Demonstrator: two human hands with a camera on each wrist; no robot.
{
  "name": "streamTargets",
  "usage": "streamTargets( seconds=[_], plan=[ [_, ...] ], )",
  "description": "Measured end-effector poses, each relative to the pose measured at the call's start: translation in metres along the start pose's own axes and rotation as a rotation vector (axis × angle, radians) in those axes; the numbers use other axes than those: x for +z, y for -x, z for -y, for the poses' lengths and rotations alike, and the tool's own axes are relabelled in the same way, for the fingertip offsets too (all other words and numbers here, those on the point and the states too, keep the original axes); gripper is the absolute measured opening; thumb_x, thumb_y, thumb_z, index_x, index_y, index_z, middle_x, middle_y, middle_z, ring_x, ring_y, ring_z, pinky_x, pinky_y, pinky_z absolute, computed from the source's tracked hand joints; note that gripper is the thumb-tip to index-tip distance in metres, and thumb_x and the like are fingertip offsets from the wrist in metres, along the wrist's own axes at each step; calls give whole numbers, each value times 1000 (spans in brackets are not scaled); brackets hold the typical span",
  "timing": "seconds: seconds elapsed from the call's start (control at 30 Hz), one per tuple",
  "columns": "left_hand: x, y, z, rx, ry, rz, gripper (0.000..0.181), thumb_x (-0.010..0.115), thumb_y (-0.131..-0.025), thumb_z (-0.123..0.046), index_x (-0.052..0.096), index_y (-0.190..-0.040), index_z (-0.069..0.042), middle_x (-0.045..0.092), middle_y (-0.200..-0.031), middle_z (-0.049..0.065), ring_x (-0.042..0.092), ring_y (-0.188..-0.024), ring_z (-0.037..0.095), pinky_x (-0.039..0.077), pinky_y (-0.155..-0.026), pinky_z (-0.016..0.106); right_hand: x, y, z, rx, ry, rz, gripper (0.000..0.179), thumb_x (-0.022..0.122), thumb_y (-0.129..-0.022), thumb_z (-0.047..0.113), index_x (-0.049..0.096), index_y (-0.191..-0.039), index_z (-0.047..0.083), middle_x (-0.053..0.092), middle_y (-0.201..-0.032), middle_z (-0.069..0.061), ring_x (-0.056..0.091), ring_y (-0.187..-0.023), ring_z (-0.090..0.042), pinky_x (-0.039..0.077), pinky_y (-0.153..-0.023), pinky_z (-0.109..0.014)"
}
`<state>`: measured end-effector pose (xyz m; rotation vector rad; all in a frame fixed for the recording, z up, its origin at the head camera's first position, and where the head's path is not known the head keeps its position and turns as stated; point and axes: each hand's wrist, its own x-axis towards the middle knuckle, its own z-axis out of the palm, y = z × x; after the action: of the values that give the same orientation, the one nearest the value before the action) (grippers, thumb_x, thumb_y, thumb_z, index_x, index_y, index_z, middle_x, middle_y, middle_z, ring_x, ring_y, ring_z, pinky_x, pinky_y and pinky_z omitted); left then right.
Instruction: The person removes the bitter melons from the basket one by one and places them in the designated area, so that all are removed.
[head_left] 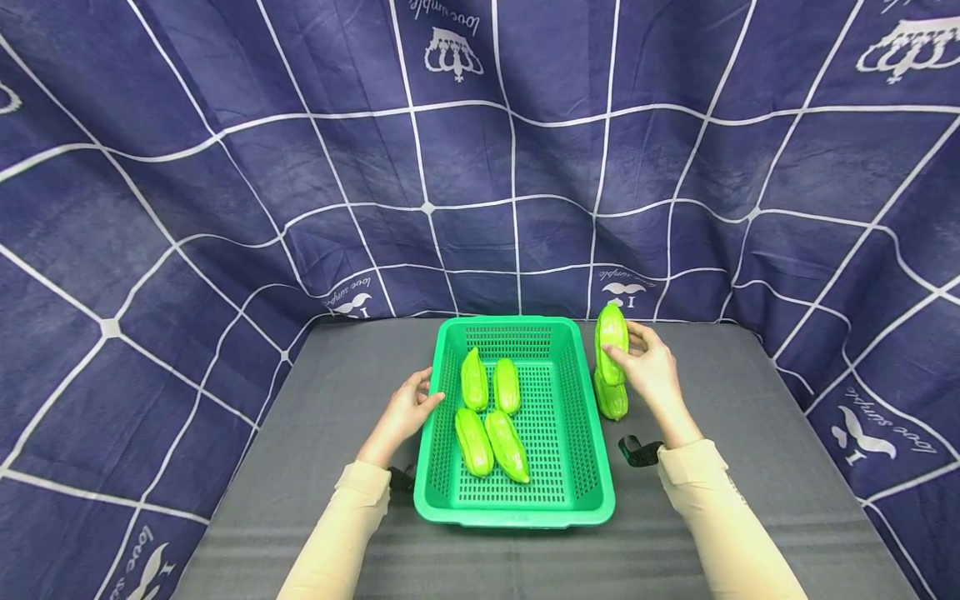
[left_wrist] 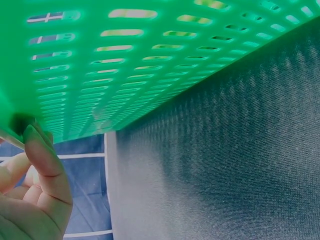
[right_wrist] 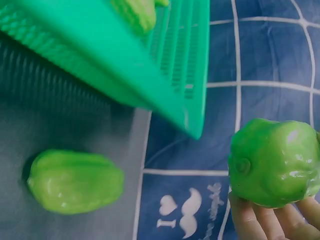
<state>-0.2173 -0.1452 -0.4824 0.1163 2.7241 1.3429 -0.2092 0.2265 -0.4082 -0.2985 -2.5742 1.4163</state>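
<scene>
A green plastic basket (head_left: 517,518) with slotted walls and floor stands on the grey table. Several glossy, bright green ridged gourds lie in its left half, among them one gourd (head_left: 507,387) near the far side. My left hand (head_left: 405,410) grips the basket's left rim, thumb over the edge and fingers outside. Beyond the basket's right wall, my right hand (head_left: 652,367) holds another green gourd (head_left: 612,335) upright between thumb and fingers. Below that one, a further gourd (right_wrist: 75,181) lies on the table. In the right wrist view the held gourd (right_wrist: 275,162) shows its rounded end.
The grey table (head_left: 307,467) carries the basket and gourds. A dark blue curtain (head_left: 555,158) with white grid lines hangs behind and at both sides. Black straps, such as the right strap (head_left: 640,452), stick out by both wrists.
</scene>
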Motion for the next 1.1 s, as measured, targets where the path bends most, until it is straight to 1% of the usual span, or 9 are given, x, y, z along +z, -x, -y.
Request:
streamTargets(
  seconds=[0.27,0.43,0.6,0.7,0.87,1.1],
  plan=[
    [0,-1,2,15,8,-16,59,65,-96,-14,40,-147,2,57,-127,27,64,-97,31,55,-78,42,-8,-7,-22,60,13,-33,62,68,-92,23,45,-146,3,53,-141,-23,58,-123,-39,48,-100,-48],
    [0,-1,2,14,11,-14,59,65,-96,-14,41,-147,2,57,-126,27,64,-95,30,54,-78,42,-9,-10,-40,94,75,-43,62,67,-93,23,44,-146,1,51,-142,-25,57,-124,-40,46,-102,-49],
    [-1,0,1,8,13,-8,59,65,-96,-14,40,-147,2,57,-127,27,64,-96,30,54,-78,42,-7,-10,-53,124,131,-35,61,66,-94,22,43,-146,-2,50,-142,-27,56,-124,-43,46,-101,-51],
    [0,0,0,0,16,-7,59,65,-96,-15,40,-148,1,57,-127,26,64,-96,30,54,-78,41,-7,-11,-61,140,158,-24,61,65,-94,23,43,-145,-3,50,-141,-28,53,-124,-45,43,-102,-53],
    [0,0,1,2,16,-10,59,64,-96,-14,40,-147,1,57,-126,26,64,-96,29,54,-77,41,-3,-14,-75,172,211,6,62,63,-95,25,43,-145,-4,50,-141,-29,46,-129,-47,37,-107,-55],
    [1,1,1,4,24,-16,59,65,-96,-14,41,-147,2,58,-125,26,64,-95,29,54,-77,41,4,-19,-89,209,268,66,61,57,-98,26,39,-146,-6,45,-143,-33,42,-131,-50,35,-108,-57]
  ],
)
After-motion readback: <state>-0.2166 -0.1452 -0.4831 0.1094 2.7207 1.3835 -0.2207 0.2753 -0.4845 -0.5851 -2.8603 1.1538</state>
